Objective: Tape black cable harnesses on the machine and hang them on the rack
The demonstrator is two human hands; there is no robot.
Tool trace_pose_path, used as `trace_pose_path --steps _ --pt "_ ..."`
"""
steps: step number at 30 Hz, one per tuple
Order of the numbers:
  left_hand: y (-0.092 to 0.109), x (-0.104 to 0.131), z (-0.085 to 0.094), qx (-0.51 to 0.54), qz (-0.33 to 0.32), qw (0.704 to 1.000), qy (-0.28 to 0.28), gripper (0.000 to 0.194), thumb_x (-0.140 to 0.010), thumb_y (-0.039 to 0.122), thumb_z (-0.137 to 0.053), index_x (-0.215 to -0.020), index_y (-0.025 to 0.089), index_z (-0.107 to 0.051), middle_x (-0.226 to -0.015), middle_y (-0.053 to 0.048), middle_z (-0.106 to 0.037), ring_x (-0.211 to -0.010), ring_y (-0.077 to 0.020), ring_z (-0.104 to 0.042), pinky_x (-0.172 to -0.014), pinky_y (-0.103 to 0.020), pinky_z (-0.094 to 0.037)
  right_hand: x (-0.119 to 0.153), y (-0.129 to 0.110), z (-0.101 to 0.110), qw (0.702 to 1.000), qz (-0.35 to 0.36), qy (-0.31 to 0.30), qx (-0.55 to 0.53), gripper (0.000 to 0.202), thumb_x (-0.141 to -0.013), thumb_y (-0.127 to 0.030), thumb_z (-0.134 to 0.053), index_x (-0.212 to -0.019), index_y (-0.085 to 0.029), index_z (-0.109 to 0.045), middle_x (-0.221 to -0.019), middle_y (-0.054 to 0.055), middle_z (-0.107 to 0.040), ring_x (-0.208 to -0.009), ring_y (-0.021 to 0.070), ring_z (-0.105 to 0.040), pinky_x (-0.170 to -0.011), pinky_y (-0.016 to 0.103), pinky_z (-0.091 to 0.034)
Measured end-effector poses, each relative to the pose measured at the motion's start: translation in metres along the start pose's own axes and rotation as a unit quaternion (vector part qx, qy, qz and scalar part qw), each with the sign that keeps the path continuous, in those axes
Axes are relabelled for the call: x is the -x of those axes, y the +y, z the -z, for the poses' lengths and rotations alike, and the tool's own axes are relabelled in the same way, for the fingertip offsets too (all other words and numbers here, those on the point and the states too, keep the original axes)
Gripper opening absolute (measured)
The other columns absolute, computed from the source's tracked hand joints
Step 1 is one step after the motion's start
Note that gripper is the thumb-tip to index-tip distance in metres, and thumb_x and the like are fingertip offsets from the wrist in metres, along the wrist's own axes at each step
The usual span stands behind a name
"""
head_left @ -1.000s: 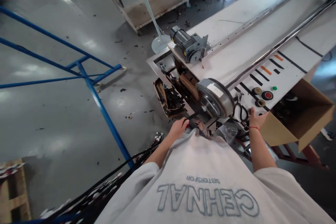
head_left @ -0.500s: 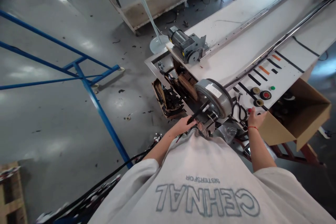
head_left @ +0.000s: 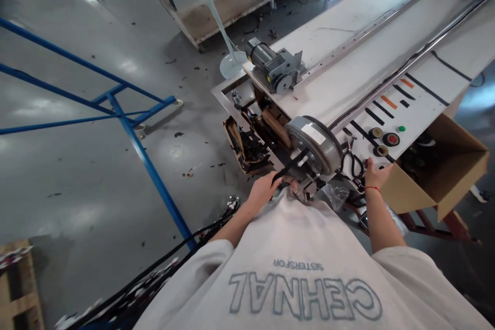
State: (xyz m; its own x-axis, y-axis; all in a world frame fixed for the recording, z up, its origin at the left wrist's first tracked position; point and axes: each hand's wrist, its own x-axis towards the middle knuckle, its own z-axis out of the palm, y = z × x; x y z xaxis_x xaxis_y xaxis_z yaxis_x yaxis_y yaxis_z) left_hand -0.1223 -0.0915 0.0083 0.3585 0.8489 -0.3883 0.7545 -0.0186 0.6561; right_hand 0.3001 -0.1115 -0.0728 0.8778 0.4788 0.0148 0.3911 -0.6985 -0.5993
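My left hand (head_left: 265, 188) is closed around a black cable (head_left: 291, 166), which runs up to the hub of a thick grey wheel (head_left: 314, 145) bearing a white label. The wheel stands at the near end of a long white workbench. At the bench's front edge rests my right hand (head_left: 378, 175), fingers apart, with the thumb where a red button was showing; no held object can be seen in it. Black-handled scissors (head_left: 352, 162) lie just left of that hand. Two tape rolls (head_left: 381, 151) and a larger red button (head_left: 391, 139) are beyond it.
An open cardboard box (head_left: 444, 165) stands against the bench on the right. A grey motor (head_left: 273, 64) sits at the far corner. Below the bench end is a bin of black scraps (head_left: 247, 149). A blue metal frame (head_left: 143, 154) stands on the left.
My left hand has shifted slightly left and down with the black cable. My right thumb now covers the small red button that showed beside it before.
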Motion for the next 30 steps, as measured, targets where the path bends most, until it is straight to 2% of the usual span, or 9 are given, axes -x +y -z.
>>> trace_pose_path --steps 7,11,13,17,20,23,25,28,30 --pt "0.026 -0.029 0.002 -0.024 -0.008 0.999 0.032 0.025 -0.097 0.034 -0.048 -0.11 0.018 -0.062 -0.094 -0.008 -0.071 -0.091 -0.0219 -0.067 -0.083 -0.028 -0.047 -0.001 0.001 0.0 1.0 0.006 -0.004 -0.007 0.109 -0.076 -0.072 -0.055 -0.146 0.007 -0.026 -0.146 0.034 -0.033 -0.139 0.0401 -0.031 -0.114 0.051 -0.025" --pt "0.031 -0.038 -0.001 0.169 0.012 0.985 -0.015 0.028 -0.099 0.033 -0.044 -0.089 0.015 -0.063 -0.075 -0.004 -0.064 -0.075 -0.0163 -0.063 -0.077 -0.025 -0.047 0.002 -0.004 0.001 1.0 0.008 0.003 -0.008 0.109 -0.077 -0.074 -0.051 -0.146 0.008 -0.028 -0.146 0.034 -0.034 -0.139 0.0397 -0.031 -0.114 0.051 -0.026" --pt "0.03 -0.045 0.001 0.358 0.085 0.925 -0.092 0.033 -0.1 0.035 -0.042 -0.083 0.013 -0.06 -0.062 0.001 -0.053 -0.059 -0.0112 -0.056 -0.066 -0.022 -0.046 0.004 -0.006 0.002 1.0 0.003 0.002 -0.005 0.111 -0.076 -0.075 -0.051 -0.145 0.008 -0.028 -0.146 0.034 -0.034 -0.139 0.0407 -0.031 -0.114 0.052 -0.025" --pt "0.022 -0.059 0.014 0.596 0.235 0.731 -0.234 0.029 -0.098 0.033 -0.048 -0.083 0.01 -0.057 -0.053 0.009 -0.031 -0.041 -0.0037 -0.033 -0.047 -0.015 -0.036 0.006 -0.009 0.005 1.0 0.003 -0.006 -0.001 0.109 -0.075 -0.07 -0.055 -0.144 0.01 -0.029 -0.146 0.036 -0.032 -0.138 0.0406 -0.031 -0.114 0.051 -0.025" --pt "0.018 -0.066 0.017 0.619 0.233 0.704 -0.259 0.026 -0.097 0.03 -0.051 -0.084 0.009 -0.059 -0.054 0.008 -0.035 -0.042 -0.0033 -0.037 -0.044 -0.014 -0.034 0.002 -0.02 0.014 0.999 0.015 -0.009 0.04 0.104 -0.074 -0.059 -0.063 -0.143 0.011 -0.029 -0.145 0.037 -0.032 -0.138 0.0414 -0.03 -0.113 0.052 -0.025" --pt "0.016 -0.069 0.01 0.594 0.195 0.743 -0.237 0.027 -0.094 0.034 -0.058 -0.086 0.009 -0.06 -0.057 0.005 -0.044 -0.048 -0.0058 -0.047 -0.046 -0.016 -0.038 -0.005 -0.056 0.024 0.992 0.097 0.022 0.079 0.098 -0.072 -0.05 -0.068 -0.144 0.005 -0.032 -0.149 0.034 -0.028 -0.139 0.0426 -0.026 -0.113 0.057 -0.022" --pt "0.013 -0.072 0.006 0.58 0.165 0.763 -0.235 0.031 -0.09 0.039 -0.064 -0.086 0.008 -0.061 -0.057 0.005 -0.046 -0.049 -0.0066 -0.049 -0.045 -0.016 -0.036 -0.008 -0.098 0.026 0.983 0.176 -0.016 0.043 0.083 -0.078 -0.048 -0.063 -0.141 0.0 -0.039 -0.143 0.03 -0.039 -0.133 0.039 -0.037 -0.108 0.055 -0.03" --pt "0.008 -0.076 0.006 0.557 0.127 0.773 -0.276 0.038 -0.084 0.045 -0.069 -0.089 0.008 -0.063 -0.057 0.004 -0.049 -0.051 -0.0083 -0.053 -0.044 -0.016 -0.035 -0.002 -0.177 0.019 0.944 0.26 -0.2 -0.029 0.062 -0.089 -0.051 -0.05 -0.131 -0.006 -0.051 -0.112 0.02 -0.064 -0.103 0.0276 -0.061 -0.092 0.043 -0.047" --pt "0.006 -0.08 0.008 0.524 0.132 0.787 -0.297 0.039 -0.084 0.047 -0.068 -0.092 0.008 -0.065 -0.06 0.0 -0.058 -0.057 -0.0118 -0.06 -0.05 -0.019 -0.044 0.01 -0.229 0.008 0.9 0.299 -0.316 -0.025 0.058 -0.093 -0.057 -0.046 -0.117 -0.006 -0.06 -0.097 0.015 -0.068 -0.09 0.0233 -0.063 -0.086 0.037 -0.049"
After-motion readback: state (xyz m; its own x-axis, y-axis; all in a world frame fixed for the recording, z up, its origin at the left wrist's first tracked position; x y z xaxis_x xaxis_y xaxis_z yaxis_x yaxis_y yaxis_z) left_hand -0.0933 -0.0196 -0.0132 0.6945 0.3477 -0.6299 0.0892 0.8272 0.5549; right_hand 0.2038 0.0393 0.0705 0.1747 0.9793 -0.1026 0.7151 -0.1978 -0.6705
